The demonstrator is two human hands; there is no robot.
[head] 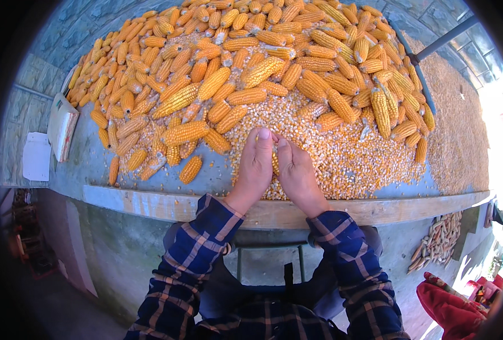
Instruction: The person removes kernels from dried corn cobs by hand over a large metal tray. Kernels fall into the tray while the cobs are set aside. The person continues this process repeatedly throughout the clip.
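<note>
My left hand (258, 163) and my right hand (296, 170) meet over the pile of loose corn kernels (353, 165), thumbs up and close together. Between the palms a strip of a yellow corn cob (275, 163) shows, and both hands are closed around it; most of it is hidden by the fingers. A big heap of dried corn cobs (243, 63) covers the far side of the table. Left of my left hand, one orange cob (185, 132) rests on others, and a short cob (190, 169) lies on the grey tabletop.
A wooden board (353, 211) edges the table's near side, beneath my wrists. At right a metal bar (417, 72) divides the cobs from more kernels (455, 127). Bare cobs (437, 244) lie in a pile lower right, near red cloth (451, 306). A white sheet (37, 156) is at left.
</note>
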